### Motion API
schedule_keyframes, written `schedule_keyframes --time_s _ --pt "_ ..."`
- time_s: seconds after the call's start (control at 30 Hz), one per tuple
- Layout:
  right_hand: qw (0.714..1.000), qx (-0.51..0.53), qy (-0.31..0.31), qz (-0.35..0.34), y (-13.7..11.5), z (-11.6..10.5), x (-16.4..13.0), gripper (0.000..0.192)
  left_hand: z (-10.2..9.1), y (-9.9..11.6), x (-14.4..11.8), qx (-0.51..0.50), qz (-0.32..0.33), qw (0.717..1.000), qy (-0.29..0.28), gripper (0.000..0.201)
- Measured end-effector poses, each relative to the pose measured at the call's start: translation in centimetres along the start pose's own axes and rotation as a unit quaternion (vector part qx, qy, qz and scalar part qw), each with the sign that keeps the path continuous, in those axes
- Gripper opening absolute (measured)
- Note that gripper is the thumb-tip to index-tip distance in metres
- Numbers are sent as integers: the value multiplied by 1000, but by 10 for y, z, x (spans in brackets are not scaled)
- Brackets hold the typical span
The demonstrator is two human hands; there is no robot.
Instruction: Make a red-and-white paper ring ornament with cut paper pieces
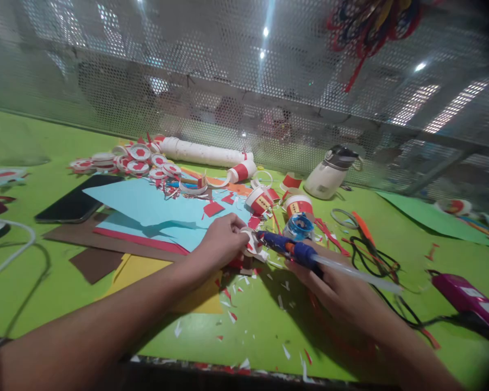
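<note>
Between the fingers of my left hand [222, 239] is a small white paper disc with red marks [251, 243]. My right hand [330, 277] is wrapped round a blue hot glue gun [285, 245], a clear glue stick [354, 273] sticking out of its back. The gun's nozzle points left and reaches the disc; whether it touches is too small to tell. Just behind the gun stand a blue transparent tape roll [300, 225] and a cut red-and-white paper cup [298, 206]. Paper scraps [232, 315] lie scattered below my hands.
Finished-looking red-and-white discs [138, 155] are heaped at back left, beside a stack of white cups [206, 151]. Blue paper sheets [146, 201] and a black phone [79, 200] lie left. A white jug [328, 172], an orange-handled cutter [363, 228], black cable [367, 255] and purple box [468, 301] are right.
</note>
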State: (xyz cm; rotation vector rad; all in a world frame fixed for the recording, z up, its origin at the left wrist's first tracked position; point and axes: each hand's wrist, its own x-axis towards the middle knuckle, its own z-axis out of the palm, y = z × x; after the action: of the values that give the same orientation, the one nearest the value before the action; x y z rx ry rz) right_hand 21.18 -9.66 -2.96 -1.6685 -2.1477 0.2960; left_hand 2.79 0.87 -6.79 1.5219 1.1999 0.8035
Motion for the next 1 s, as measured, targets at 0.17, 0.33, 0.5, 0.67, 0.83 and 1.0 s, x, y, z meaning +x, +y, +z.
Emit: schedule_keyframes --time_s 0.17,0.33,0.5,0.67,0.83,1.0 --pt "999 -31 10 1 -5 1 -1 25 1 -2 2 8 6 1000 15 16" --pt "999 -41 10 14 -6 2 1 27 0 0 0 12 4 1000 15 15" --pt "998 -51 32 23 -4 1 0 29 1 -1 -1 -7 -3 1000 10 13" --pt "998 -47 31 36 -4 -3 -4 31 0 -2 2 -22 -23 999 4 13" --pt "999 -34 18 24 -8 -1 -2 27 0 2 0 0 -22 1000 8 14" --pt "999 -25 13 26 -10 1 1 27 -1 5 -4 6 -14 1000 2 15"
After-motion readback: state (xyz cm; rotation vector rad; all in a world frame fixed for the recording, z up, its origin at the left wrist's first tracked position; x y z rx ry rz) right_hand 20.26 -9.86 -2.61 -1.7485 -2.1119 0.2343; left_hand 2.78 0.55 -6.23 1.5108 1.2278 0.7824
